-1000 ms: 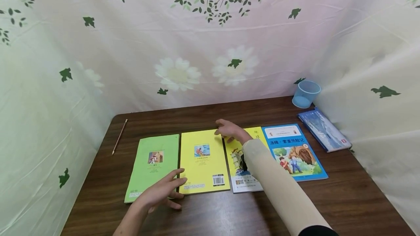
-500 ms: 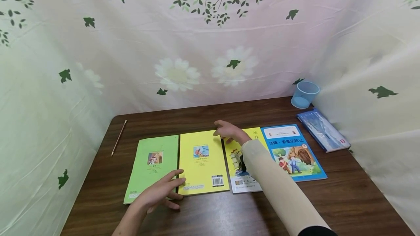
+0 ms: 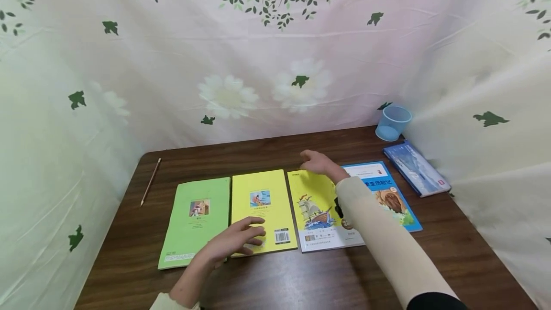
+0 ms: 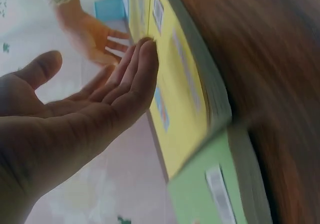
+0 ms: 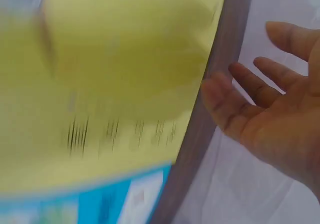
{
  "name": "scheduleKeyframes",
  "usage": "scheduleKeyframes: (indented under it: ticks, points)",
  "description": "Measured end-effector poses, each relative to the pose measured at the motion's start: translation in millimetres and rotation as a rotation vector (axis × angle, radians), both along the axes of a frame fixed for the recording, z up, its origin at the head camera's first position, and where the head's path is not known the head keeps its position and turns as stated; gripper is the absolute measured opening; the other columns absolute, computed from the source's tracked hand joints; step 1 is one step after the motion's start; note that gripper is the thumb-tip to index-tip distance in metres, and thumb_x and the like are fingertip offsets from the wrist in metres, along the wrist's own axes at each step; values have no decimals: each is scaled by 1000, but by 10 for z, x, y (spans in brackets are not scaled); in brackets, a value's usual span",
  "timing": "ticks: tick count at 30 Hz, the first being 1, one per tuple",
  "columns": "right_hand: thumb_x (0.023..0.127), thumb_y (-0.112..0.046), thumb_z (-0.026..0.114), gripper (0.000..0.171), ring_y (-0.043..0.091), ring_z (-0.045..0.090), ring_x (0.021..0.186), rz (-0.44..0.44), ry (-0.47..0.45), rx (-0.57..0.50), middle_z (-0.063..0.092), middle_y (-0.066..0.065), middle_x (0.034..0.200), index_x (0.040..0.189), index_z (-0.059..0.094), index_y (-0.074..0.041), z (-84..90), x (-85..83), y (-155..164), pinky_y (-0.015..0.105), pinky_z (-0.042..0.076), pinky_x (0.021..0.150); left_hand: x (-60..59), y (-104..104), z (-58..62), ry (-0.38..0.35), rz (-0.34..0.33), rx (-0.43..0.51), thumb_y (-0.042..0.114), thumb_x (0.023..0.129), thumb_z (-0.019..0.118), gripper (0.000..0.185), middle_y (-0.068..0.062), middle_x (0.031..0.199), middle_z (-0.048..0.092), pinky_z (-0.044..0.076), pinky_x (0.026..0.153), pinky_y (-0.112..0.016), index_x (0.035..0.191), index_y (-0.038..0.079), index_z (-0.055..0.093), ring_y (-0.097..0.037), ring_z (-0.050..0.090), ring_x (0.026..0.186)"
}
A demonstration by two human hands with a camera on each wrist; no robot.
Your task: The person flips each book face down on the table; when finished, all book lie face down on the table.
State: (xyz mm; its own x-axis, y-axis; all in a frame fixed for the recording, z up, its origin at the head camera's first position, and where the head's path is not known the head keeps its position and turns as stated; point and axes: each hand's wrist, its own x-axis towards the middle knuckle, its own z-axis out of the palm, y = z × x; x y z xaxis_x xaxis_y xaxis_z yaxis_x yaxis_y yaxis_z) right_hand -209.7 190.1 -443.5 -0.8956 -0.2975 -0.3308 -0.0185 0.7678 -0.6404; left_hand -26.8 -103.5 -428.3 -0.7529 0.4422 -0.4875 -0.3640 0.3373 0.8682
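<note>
Four books lie in a row: a green one (image 3: 189,228), a yellow one with a barcode (image 3: 269,214), a yellow one with a sailing ship (image 3: 316,212) and a blue one (image 3: 398,193), partly hidden behind the right sleeve. My left hand (image 3: 236,240) hovers over the lower left corner of the barcoded yellow book, fingers loosely bent, holding nothing. At the top edge of the ship book is my right hand (image 3: 320,163), its fingers relaxed and nothing in its palm, as the right wrist view shows. The books look blurred there.
A pencil (image 3: 150,182) lies at the table's left side. A translucent blue cup (image 3: 392,123) stands at the back right, with a blue book (image 3: 417,169) in front of it by the curtain. Leaf-patterned curtain (image 3: 172,85) encloses the dark wooden table (image 3: 267,281).
My right hand has moved right, from the gap between the two yellow books to the ship book. The left has shifted right, off the green-yellow gap. The books keep their places.
</note>
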Motion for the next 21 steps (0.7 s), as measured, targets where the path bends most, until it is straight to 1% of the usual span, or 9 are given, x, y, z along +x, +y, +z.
scheduleKeyframes:
  ticks: [1,3,6,8,11,13,16,18,21]
  points:
    - [100,-17,47,60,41,37,144,5,17,62,32,20,161,156,30,-3,3,17,66,57,36,116,16,81,-29,12,8,7,46,100,56,66,-22,141,55,58,90,-48,149,3,42,-35,63,120]
    - [99,-14,47,60,40,43,139,-3,24,187,34,20,160,156,31,-5,14,61,187,55,37,115,58,248,-89,9,31,39,42,100,57,63,-22,143,54,59,88,-48,148,3,43,-34,63,119]
    - [98,-11,48,61,36,52,123,-13,2,325,36,20,159,157,32,-8,19,117,325,50,45,105,134,498,-173,-39,65,100,36,101,58,60,-21,140,55,60,83,-48,149,4,42,-34,66,114]
    - [99,-11,51,61,34,53,114,-23,-17,381,38,21,157,157,33,-10,15,144,371,48,47,98,167,607,-208,-93,69,143,31,101,58,58,-21,136,58,61,81,-48,150,5,41,-35,68,111]
    - [98,-13,55,62,35,56,111,-34,-57,407,41,22,155,157,34,-13,-4,189,418,49,48,98,239,741,-255,-167,65,182,27,100,57,58,-21,134,58,61,79,-48,151,6,39,-36,68,108]
    - [98,-14,57,64,34,56,110,-31,-74,407,42,22,154,157,34,-13,-19,220,443,50,49,98,302,803,-278,-209,66,213,26,101,56,59,-24,140,53,61,79,-50,153,7,36,-38,67,109]
    - [96,-15,61,66,33,59,105,-36,-83,400,45,21,152,156,35,-14,-47,266,475,49,50,96,402,858,-301,-268,91,278,25,101,56,63,-32,150,40,60,82,-55,155,6,32,-40,65,111]
    - [95,-15,62,67,33,61,104,-38,-76,381,45,21,151,156,35,-13,-71,294,494,49,51,96,464,872,-306,-304,115,331,25,101,55,65,-37,154,29,58,84,-58,156,5,28,-44,63,114]
    - [94,-13,64,68,35,59,112,-32,-52,352,42,21,154,156,35,-12,-99,345,528,52,49,101,539,883,-303,-350,142,385,24,101,54,65,-41,156,17,57,87,-60,157,4,26,-48,60,118]
